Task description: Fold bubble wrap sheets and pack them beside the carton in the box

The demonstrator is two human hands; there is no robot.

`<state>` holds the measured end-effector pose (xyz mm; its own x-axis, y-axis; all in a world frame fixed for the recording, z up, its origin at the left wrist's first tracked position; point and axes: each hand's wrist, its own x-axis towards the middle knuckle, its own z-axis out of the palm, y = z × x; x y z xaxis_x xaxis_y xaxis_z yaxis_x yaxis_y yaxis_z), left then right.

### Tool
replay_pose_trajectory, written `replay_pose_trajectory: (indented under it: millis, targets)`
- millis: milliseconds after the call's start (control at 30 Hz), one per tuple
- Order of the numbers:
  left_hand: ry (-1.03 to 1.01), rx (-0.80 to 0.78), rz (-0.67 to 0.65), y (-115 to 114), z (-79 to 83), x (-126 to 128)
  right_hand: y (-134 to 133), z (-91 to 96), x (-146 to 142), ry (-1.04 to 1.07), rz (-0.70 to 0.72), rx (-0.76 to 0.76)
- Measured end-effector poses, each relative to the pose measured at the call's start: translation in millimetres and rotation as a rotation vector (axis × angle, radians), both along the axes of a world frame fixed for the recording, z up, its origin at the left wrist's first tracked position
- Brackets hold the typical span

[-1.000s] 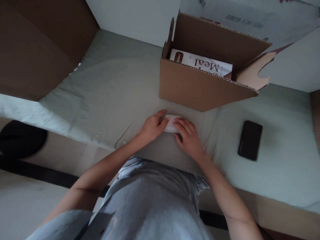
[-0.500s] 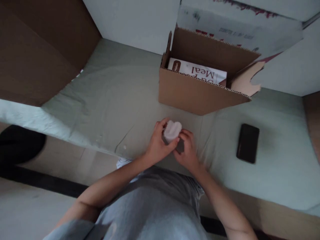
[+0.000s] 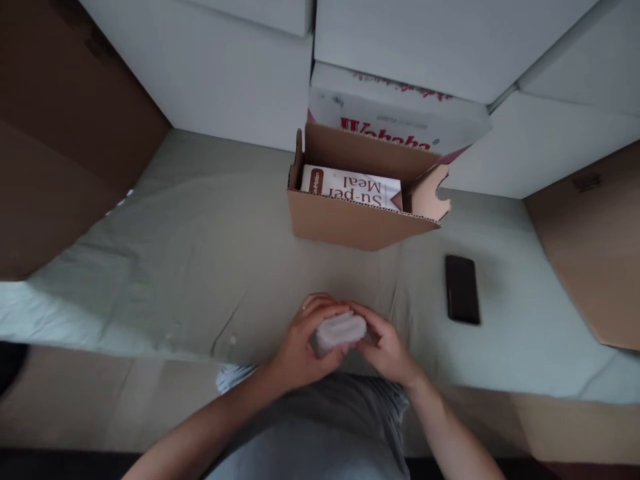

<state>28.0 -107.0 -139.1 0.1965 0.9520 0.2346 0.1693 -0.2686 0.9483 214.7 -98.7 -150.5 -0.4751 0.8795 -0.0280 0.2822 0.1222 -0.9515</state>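
Close to my body, a small whitish, cloudy bundle (image 3: 342,329) is held between both hands above the cloth. It looks like rolled or folded wrapping; what is inside, if anything, cannot be made out. My left hand (image 3: 311,341) curls round its left side, fingers over the far edge and thumb at the near edge. On the other side, my right hand (image 3: 384,343) grips it with the fingers and thumb. Beyond the hands stands an open cardboard box (image 3: 345,223), with a white carton (image 3: 354,187) printed "Su-per Meal" in it.
A black phone-like slab (image 3: 462,289) lies right of my hands on the pale green cloth (image 3: 200,247). Large brown cardboard stands at left (image 3: 65,147) and right (image 3: 595,247). White boxes (image 3: 225,73) line the back, one with red print (image 3: 385,123).
My view has shifted, so the box and phone-like slab appear lower and further left. In my hands the bundle has turned from a heart-like end to a longer side, the right fingers now flatter along it.
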Motion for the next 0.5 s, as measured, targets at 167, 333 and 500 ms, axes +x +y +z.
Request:
replay_pose_trajectory:
  millis: [167, 333, 500]
  targets:
    - [0.049, -0.034, -0.112, -6.5, 0.6, -14.0, 13.5, 29.9, 16.0, -0.137, 0.047, 0.088]
    - [0.108, -0.146, -0.2, -14.1, 0.0, -33.3, 58.7, 91.5, 56.3, -0.203, -0.355, 0.507]
    - [0.189, -0.203, -0.186, -22.5, -10.5, -43.1, 128.8, 158.8, 75.8, -0.47, -0.472, 1.169]
